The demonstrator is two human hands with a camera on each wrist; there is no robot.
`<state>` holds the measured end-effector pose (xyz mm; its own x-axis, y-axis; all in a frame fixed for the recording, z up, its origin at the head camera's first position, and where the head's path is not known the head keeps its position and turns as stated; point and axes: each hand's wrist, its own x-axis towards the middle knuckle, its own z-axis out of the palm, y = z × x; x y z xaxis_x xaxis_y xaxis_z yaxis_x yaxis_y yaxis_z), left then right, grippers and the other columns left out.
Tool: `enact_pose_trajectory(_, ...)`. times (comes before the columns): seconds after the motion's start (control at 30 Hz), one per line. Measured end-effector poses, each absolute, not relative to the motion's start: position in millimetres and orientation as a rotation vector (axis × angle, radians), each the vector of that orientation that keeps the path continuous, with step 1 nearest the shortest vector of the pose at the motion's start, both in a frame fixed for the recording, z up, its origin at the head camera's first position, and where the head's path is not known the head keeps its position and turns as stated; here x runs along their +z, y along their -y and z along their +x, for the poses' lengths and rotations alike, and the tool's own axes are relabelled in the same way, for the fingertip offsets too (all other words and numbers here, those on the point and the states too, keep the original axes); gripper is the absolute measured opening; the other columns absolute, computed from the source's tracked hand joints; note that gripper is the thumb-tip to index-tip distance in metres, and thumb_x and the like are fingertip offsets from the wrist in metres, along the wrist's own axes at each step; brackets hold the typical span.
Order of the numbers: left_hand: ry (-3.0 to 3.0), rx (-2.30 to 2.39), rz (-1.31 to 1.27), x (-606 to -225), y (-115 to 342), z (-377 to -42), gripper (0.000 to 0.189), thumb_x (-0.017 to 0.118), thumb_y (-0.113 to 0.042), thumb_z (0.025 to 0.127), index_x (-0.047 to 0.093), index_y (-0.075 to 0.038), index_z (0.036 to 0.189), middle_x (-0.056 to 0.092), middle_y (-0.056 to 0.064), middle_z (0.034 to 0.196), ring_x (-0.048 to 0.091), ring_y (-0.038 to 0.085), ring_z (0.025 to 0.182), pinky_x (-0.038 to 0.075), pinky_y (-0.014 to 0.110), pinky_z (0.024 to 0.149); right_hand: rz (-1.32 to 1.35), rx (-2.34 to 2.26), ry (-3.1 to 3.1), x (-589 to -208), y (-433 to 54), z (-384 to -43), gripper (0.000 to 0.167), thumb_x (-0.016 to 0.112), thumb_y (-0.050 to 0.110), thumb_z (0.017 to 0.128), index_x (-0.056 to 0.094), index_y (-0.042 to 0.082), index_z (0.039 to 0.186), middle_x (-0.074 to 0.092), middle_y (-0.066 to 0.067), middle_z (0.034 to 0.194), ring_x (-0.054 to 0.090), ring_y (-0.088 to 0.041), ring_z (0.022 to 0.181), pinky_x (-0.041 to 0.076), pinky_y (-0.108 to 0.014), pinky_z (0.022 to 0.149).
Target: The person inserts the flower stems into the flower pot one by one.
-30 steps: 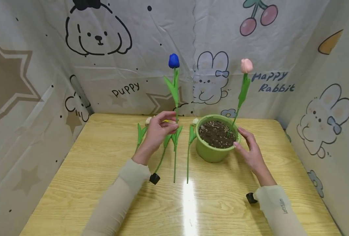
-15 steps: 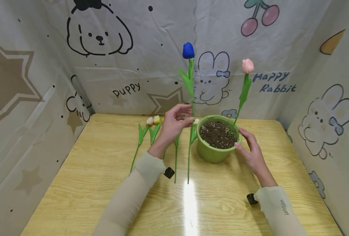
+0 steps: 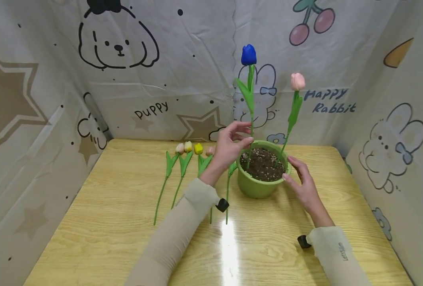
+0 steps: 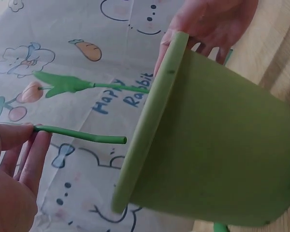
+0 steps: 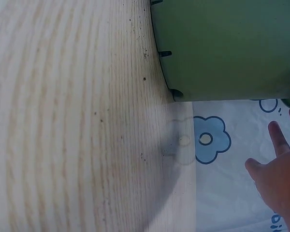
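My left hand (image 3: 229, 149) pinches the thin green stem of a blue artificial tulip (image 3: 248, 55), holding it upright over the left side of the flower pot. In the left wrist view the stem's cut end (image 4: 117, 139) hangs just off the rim. A pink artificial tulip (image 3: 298, 82) stands in the soil (image 3: 265, 171), leaning a little right. The light green flower pot (image 3: 257, 188) rests on the table. At its right rim, my right hand (image 3: 304, 184) touches the edge with thumb and extended fingers; the right wrist view shows those fingers spread (image 5: 279, 140).
Several artificial tulips lie side by side left of the pot, among them a yellow one (image 3: 198, 148) and a pale pink one (image 3: 180, 148). My left forearm covers part of them. Printed cloth (image 3: 140, 95) walls the wooden table (image 3: 100, 222) at the back and sides.
My left hand has carried the blue tulip right and upward, from over the lying tulips to over the pot. The right hand has stayed at the rim.
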<state>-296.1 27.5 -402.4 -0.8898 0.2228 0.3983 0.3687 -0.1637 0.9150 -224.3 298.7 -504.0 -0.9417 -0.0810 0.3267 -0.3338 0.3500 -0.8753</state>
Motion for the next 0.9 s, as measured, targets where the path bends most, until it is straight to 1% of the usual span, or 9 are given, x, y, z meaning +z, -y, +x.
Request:
enact_pose_trajectory(0.13,1.962,-2.200,-0.710,-403.1,-41.5,-298.2,0.039,0.072,0.005,0.093,0.065,-0.001,0.131,0.067,0.020,0.115,0.070,0.042,0.094,0.065,0.035,0.077,0.373,1.633,2.387,-503.0,-299.0,-223.6,0.062,0.061,0.005,0.102,0.037,0.008,0.159,0.030,-0.018,0.166,0.023,-0.036,0.156,0.010,-0.062,0.128)
enact_pose_trajectory(0.23,1.956,-2.191,-0.705,-403.7,-50.6,-300.4,0.039,0.072,0.004,0.094,0.066,-0.002,0.131,0.068,0.020,0.115,0.071,0.038,0.092,0.065,0.033,0.077,0.369,1.634,2.387,-502.8,-298.6,-223.3,0.062,0.061,0.006,0.102,0.037,0.008,0.159,0.030,-0.018,0.166,0.022,-0.041,0.156,0.010,-0.063,0.128)
enact_pose_trajectory(0.3,1.948,-2.191,-0.700,-404.8,-56.2,-302.0,0.039,0.072,0.004,0.094,0.066,-0.002,0.132,0.068,0.021,0.116,0.071,0.037,0.093,0.065,0.032,0.077,0.363,1.633,2.388,-502.6,-298.5,-223.1,0.062,0.061,0.006,0.103,0.037,0.009,0.159,0.030,-0.017,0.166,0.022,-0.040,0.156,0.010,-0.063,0.128)
enact_pose_trajectory(0.47,1.931,-2.184,-0.694,-407.7,-67.4,-304.7,0.037,0.070,0.005,0.095,0.065,0.000,0.131,0.068,0.023,0.116,0.071,0.039,0.093,0.064,0.030,0.076,0.373,1.638,2.384,-503.1,-298.6,-223.2,0.063,0.061,0.005,0.102,0.034,0.006,0.160,0.029,-0.021,0.166,0.022,-0.041,0.156,0.010,-0.061,0.129)
enact_pose_trajectory(0.7,1.923,-2.099,-0.704,-409.0,-78.1,-313.7,0.036,0.071,0.001,0.095,0.066,-0.003,0.131,0.069,0.019,0.116,0.071,0.032,0.095,0.064,0.029,0.079,0.356,1.630,2.388,-499.2,-299.6,-223.1,0.062,0.061,0.006,0.102,0.037,0.007,0.159,0.030,-0.018,0.165,0.022,-0.040,0.156,0.010,-0.061,0.129)
enact_pose_trajectory(0.9,1.895,-2.099,-0.682,-412.8,-86.3,-320.7,0.036,0.072,0.004,0.094,0.067,-0.002,0.129,0.071,0.019,0.113,0.072,0.031,0.094,0.064,0.028,0.078,0.353,1.638,2.379,-499.9,-297.4,-223.1,0.061,0.062,0.005,0.101,0.039,0.005,0.158,0.032,-0.018,0.165,0.022,-0.039,0.156,0.011,-0.060,0.129)
